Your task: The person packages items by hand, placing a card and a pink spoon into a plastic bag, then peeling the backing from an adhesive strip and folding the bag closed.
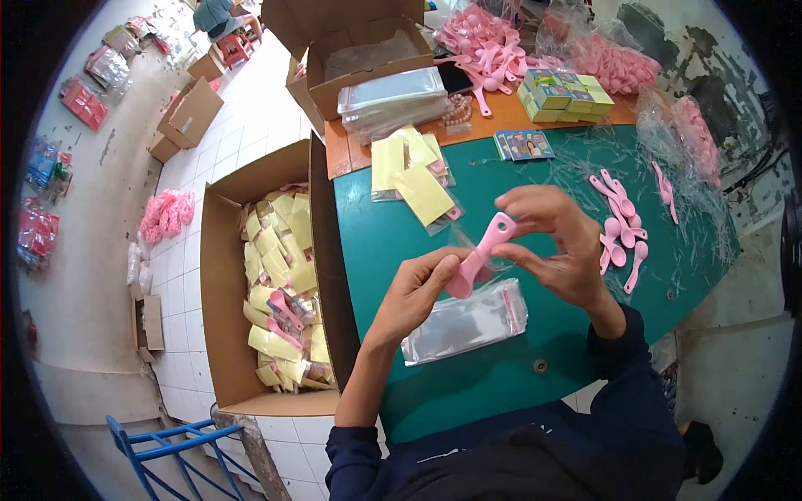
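We record a green table [368, 250] across the centre and right of the frame. At centre left stands an open cardboard box [225, 334] of clear packets with yellow cards [288, 238], pink spoons showing in some. On the green table, below the hands, lies a stack of clear sleeves [468, 324]; above them, at upper centre, we find more yellow-card packets [422, 194]. Loose pink spoons [616, 204] lie at centre right, apart from the right hand.

Hands, frame centre: the left hand [422, 288] is closed, thumb against fingers, on the wide lower end of a pink spoon [480, 257]. The right hand [558, 250] is curved about the narrow end, thumb below and fingers above; we cannot tell whether it pinches the spoon or the film. The held spoon slants between the hands, its holed end up and to the right. Clear film [499, 265] shows beside its handle. Smallest noted: the hole in that end.
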A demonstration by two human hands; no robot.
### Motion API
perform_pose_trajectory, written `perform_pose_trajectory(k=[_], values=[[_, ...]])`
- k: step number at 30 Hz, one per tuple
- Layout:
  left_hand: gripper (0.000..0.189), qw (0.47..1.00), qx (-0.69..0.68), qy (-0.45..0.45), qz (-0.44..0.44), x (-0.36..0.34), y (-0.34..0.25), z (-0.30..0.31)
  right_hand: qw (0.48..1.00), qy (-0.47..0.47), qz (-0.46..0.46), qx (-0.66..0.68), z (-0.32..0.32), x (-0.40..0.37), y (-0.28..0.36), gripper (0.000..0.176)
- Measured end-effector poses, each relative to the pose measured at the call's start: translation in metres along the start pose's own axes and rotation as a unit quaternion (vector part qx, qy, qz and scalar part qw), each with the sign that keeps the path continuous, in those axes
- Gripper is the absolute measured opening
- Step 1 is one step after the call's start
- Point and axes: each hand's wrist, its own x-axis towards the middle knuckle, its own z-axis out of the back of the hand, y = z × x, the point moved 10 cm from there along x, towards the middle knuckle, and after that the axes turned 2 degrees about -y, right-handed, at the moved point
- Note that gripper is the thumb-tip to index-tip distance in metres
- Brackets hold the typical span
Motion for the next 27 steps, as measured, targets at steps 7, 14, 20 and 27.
perform_pose_trajectory(k=[7, 14, 20, 27], values=[[0.04, 0.995, -0.044, -0.047, -0.077, 0.01, -0.023, 0.014, 0.997, 0.001, 0.047, -0.06, 0.03, 0.051, -0.041, 0.018], [0.038, 0.964, -0.047, -0.02, -0.262, -0.01, -0.075, 0.024, 0.761, -0.005, -0.303, -0.574, 0.096, 0.012, -0.274, 0.032], [0.036, 0.955, -0.008, -0.131, -0.265, -0.014, -0.097, 0.05, 0.835, -0.093, -0.284, -0.463, 0.106, 0.012, -0.302, 0.026], [0.036, 0.98, 0.095, -0.115, -0.131, 0.012, -0.098, 0.035, 0.845, -0.107, -0.168, -0.496, 0.102, 0.039, -0.225, 0.021]])
